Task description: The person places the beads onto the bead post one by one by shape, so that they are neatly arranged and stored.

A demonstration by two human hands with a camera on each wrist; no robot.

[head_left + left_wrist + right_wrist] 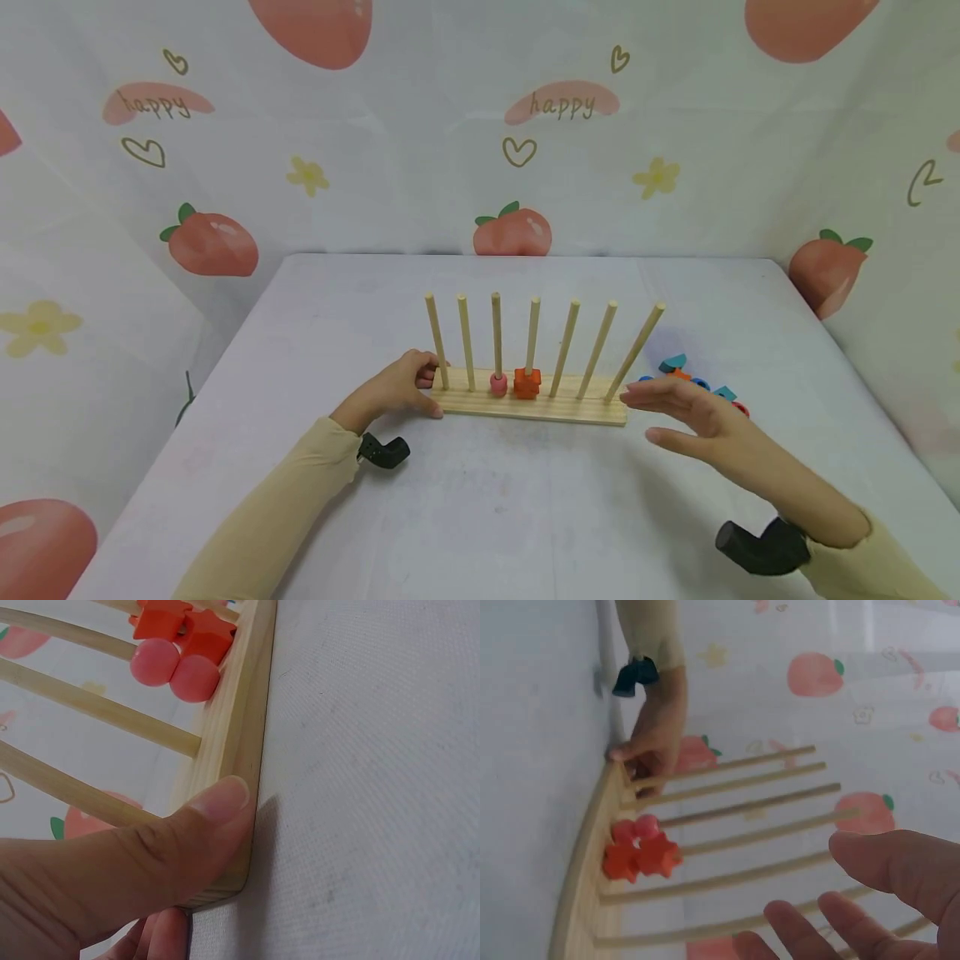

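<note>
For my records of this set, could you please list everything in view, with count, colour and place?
Table: one, whitish, centre of head view
Wooden base: one, pale, on table
Pegs: seven, pale wood, standing in base
Beads: two, pink, third peg from left
Stars: two, orange, fourth peg from left
Loose pieces: several, partly hidden, blue, orange, red, right of base
Printed cloth: count unclear, white with peaches, behind and beside table
Wrist devices: two, black, one per wrist
Sleeves: two, beige, on forearms
Left hand: one, bare, gripping base's left end
Right hand: one, bare, near base's right end
</note>
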